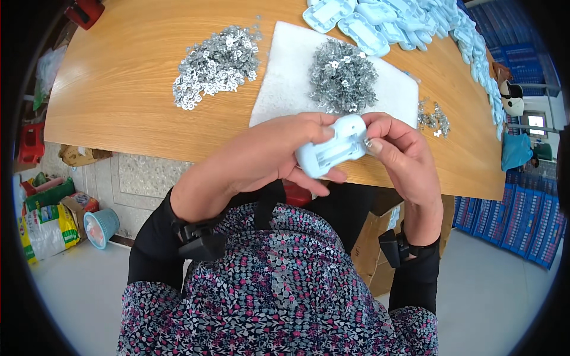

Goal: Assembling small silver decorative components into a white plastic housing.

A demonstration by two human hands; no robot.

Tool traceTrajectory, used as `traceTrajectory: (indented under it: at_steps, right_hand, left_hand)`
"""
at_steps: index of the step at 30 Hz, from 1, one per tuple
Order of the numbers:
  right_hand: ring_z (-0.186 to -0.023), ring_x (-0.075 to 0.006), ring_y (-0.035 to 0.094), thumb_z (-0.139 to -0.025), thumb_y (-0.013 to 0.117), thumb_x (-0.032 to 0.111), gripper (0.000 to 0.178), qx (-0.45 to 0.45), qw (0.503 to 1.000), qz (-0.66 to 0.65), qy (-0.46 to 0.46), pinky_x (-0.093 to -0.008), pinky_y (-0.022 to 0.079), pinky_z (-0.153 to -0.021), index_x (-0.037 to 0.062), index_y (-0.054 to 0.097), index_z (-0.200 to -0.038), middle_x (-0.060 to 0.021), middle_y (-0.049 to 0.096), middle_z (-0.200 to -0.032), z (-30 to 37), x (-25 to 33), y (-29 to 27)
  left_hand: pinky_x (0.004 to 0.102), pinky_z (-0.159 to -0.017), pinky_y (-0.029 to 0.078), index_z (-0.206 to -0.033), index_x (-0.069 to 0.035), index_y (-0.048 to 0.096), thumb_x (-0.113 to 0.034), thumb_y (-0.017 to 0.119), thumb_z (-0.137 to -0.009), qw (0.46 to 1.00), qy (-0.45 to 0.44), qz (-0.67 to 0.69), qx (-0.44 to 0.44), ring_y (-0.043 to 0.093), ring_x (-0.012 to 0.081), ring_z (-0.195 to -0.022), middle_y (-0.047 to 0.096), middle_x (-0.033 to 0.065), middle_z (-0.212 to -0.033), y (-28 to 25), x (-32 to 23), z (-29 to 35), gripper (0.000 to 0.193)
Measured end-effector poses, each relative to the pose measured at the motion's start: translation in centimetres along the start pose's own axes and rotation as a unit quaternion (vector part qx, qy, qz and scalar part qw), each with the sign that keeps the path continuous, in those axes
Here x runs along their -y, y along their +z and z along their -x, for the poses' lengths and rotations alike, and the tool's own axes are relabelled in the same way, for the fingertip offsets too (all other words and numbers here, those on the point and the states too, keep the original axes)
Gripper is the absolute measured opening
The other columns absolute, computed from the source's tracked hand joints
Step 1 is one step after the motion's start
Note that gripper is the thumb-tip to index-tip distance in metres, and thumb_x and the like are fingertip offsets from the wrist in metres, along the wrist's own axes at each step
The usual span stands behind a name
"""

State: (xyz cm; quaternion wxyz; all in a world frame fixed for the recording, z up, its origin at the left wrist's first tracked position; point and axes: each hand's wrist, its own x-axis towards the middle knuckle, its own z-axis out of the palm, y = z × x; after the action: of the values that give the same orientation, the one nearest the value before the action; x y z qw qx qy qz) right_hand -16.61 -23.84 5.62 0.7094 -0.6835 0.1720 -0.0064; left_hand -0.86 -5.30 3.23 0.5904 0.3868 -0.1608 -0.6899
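Observation:
My left hand (303, 145) grips a light blue plastic shell (333, 148) shaped like a small car body, its hollow side facing up. Close against the shell's right end, my right hand (399, 148) pinches a small metal piece (369, 144) between thumb and forefinger. Most of that piece is hidden by the fingertips. Just beyond both hands, a heap of small metal spring clips (343, 76) lies on a white foam sheet (279, 77). Farther left on the wooden table (130, 71) is a pile of flat silver metal plates (217, 65).
Many more light blue shells (380, 24) are heaped at the far right of the table. A few loose metal bits (436, 121) lie right of the foam. Below stand a blue bin (101, 228) on the left and a cardboard box (380, 243) under the table edge.

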Motion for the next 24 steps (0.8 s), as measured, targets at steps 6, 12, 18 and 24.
traceTrajectory:
  at_steps: [6,12,18,24]
  right_hand:
    - [-0.107,-0.0116,0.058,-0.095,0.059,0.006,0.026,-0.036,0.999,0.022,-0.009,-0.0291,0.044,-0.098,-0.0022,0.062,-0.12,-0.0039,0.065,-0.116,0.6,0.1,1.3]
    - [-0.108,-0.0145,0.06,-0.095,0.058,0.006,0.023,-0.095,0.985,0.117,-0.082,-0.0304,0.046,-0.097,-0.0022,0.064,-0.115,-0.008,0.067,-0.119,0.2,-1.0,2.2]
    - [-0.102,-0.0169,0.064,-0.091,0.064,0.005,0.013,-0.147,0.947,0.279,-0.061,-0.0308,0.047,-0.094,0.0017,0.066,-0.103,-0.0102,0.07,-0.11,0.4,0.0,3.7]
    - [-0.089,-0.0201,0.067,-0.088,0.07,0.006,0.01,-0.128,0.793,0.57,-0.172,-0.0299,0.05,-0.084,0.0028,0.066,-0.097,-0.0094,0.071,-0.095,0.1,0.6,4.6]
  left_hand:
    - [0.0475,-0.08,0.061,-0.155,-0.005,0.02,-0.027,0.028,-0.105,0.998,-0.028,0.043,0.045,0.069,0.0333,-0.095,0.065,0.023,-0.111,-0.1,0.7,-1.1,0.056]
    - [0.0497,-0.083,0.06,-0.156,-0.009,0.021,-0.027,0.026,-0.106,0.993,-0.004,0.112,0.024,0.069,0.0334,-0.093,0.065,0.021,-0.109,0.1,2.2,-1.7,0.053]
    - [0.0451,-0.082,0.06,-0.156,-0.01,0.022,-0.034,0.033,-0.107,0.995,0.013,0.096,0.011,0.069,0.031,-0.092,0.064,0.0196,-0.11,0.3,3.2,-1.6,0.055]
    - [0.0396,-0.078,0.06,-0.156,-0.011,0.022,-0.036,0.034,-0.106,0.999,0.026,0.026,-0.027,0.069,0.0263,-0.09,0.065,0.0189,-0.111,0.7,3.8,-1.9,0.056]
